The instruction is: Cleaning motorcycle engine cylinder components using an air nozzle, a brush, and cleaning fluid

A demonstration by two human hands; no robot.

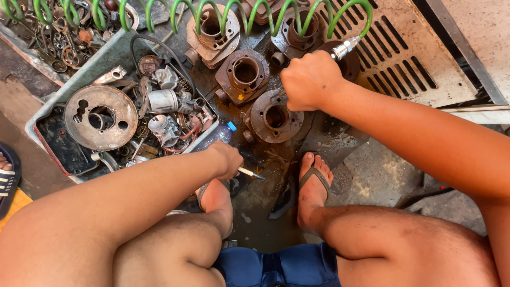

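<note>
Two bare hands over oily workshop floor. Left hand — fingers curled shut on thin pale stick, tip pointing right. Just beyond it, plastic bottle with blue cap. Right hand — fisted around air-gun nozzle on green coiled hose, resting on rusty engine cylinder. Further cylinders beyond; grey parts tray left of hands.

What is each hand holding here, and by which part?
The right hand grips the air blow gun by its handle, over a rusty cylinder. The left hand holds a thin brush-like stick by its rear end.
</note>
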